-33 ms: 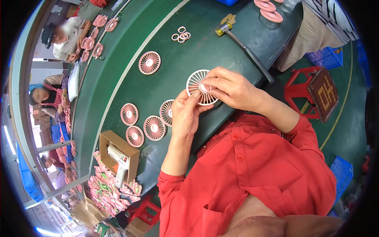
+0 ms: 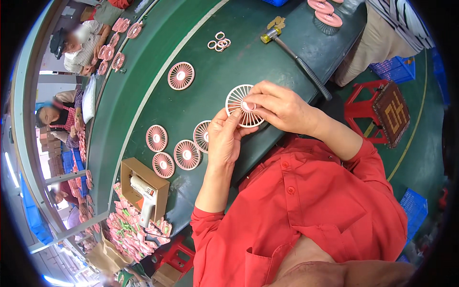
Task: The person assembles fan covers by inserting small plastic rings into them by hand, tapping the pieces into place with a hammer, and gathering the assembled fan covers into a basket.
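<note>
Green workbench (image 2: 201,43), factory rm; pink grilles, rings (image 2: 219,42), hammer (image 2: 296,60). Left hand (image 2: 224,138) & right hand (image 2: 279,107) both clamped on white grille (image 2: 237,98). No change vs earlier.

Both forearms rise from the lower edge, red sleeves pushed up near the elbows. The left hand (image 2: 225,138) stands upright, wrist straight, back of the hand toward the camera, thumb and fingertips pinched at the top. The right hand (image 2: 279,107) comes in from the right, wrist bent slightly, palm down, fingers curled and thumb pressed inward. The two hands meet, fingertips just beside each other, above the counter's near edge.
</note>
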Demonstrator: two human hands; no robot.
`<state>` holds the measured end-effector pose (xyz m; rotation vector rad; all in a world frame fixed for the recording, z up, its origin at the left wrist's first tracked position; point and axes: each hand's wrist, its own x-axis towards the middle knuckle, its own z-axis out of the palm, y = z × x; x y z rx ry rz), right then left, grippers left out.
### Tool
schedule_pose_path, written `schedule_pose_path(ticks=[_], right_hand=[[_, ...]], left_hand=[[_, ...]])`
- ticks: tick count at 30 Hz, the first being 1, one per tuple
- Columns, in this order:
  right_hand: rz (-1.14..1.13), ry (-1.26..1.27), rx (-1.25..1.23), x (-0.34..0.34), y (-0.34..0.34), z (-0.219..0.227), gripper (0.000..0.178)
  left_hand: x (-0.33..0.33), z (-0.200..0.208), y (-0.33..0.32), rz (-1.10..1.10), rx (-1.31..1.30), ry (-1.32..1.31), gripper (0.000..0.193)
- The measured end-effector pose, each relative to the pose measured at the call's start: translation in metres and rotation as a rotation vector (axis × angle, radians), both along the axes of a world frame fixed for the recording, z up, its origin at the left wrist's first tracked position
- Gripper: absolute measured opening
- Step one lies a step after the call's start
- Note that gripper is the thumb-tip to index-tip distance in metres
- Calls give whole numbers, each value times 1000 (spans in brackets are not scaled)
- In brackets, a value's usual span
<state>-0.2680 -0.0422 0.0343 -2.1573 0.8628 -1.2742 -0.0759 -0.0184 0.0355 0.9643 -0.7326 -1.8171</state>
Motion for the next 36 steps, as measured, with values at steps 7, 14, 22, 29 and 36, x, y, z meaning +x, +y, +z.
schedule_pose_path(ticks=[7, 14, 22, 29, 36], right_hand=[[-2, 70, 71, 3, 4, 1, 22], [-82, 42, 101, 10, 8, -3, 15], [33, 1, 22, 10, 2, 1, 12], [28, 43, 41, 10, 2, -1, 8], [41, 100, 9, 10, 1, 0, 6]], left_hand=[[-3, -5, 6, 35, -12, -107, 25], [0, -7, 6, 51, -29, -99, 24], [10, -7, 4, -32, 31, -40, 33], [7, -7, 4, -20, -10, -82, 34], [6, -13, 5, -3, -32, -118, 35]])
